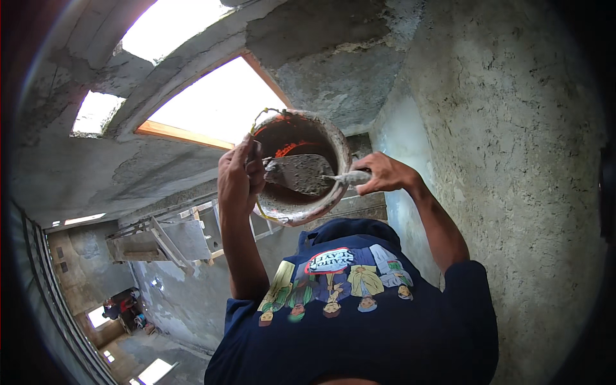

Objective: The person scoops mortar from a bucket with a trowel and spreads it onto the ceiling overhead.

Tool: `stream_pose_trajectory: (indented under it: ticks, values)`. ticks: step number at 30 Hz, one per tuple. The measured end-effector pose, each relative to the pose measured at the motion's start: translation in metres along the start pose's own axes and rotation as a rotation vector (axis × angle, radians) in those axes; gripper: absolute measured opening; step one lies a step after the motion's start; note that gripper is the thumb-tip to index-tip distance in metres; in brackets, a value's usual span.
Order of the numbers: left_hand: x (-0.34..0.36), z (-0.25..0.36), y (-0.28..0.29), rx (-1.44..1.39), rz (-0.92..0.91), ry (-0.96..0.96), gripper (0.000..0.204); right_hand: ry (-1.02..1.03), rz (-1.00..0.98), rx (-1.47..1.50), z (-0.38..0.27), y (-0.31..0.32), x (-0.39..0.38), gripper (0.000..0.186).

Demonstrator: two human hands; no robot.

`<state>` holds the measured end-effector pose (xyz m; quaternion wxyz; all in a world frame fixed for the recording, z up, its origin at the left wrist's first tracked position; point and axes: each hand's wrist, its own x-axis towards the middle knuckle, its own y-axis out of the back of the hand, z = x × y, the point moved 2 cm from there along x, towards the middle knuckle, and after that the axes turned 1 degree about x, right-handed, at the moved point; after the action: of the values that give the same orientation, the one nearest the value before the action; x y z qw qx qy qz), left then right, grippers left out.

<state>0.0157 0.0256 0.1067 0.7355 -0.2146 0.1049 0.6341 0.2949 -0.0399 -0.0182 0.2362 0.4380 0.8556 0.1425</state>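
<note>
At nine o'clock, left hand (242, 172) clutches crusted bucket (340, 142) by wire handle (264, 213); at three, right hand (384, 172) clenches gritty trowel (309, 174), masking bucket depths.

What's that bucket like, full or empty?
The round, grey-smeared bucket isn't full: orange-streaked inner wall shows. Whether it's empty, I cannot tell: the flat grey trowel hides part of the inside.

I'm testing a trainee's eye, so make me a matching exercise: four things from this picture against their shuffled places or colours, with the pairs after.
1. Left hand
2. Right hand
3. Trowel blade
4. Shirt

A. Dark blue, with printed figures
B. At the left side of the bucket
C. At the bucket's mouth, smeared grey
D. Closed around the trowel handle

Pairs: 1-B; 2-D; 3-C; 4-A
</note>
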Motion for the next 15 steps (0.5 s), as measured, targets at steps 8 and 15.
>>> stream_pose_trajectory:
  ticks: [8,15]
  values:
    - [0.006,-0.010,-0.013,0.006,-0.054,0.032,0.031,-0.050,0.211,-0.025,0.028,-0.015,-0.022,0.052]
    - [0.013,-0.018,-0.010,0.074,-0.045,0.019,0.034,-0.167,0.174,0.084,0.017,-0.029,-0.023,0.053]
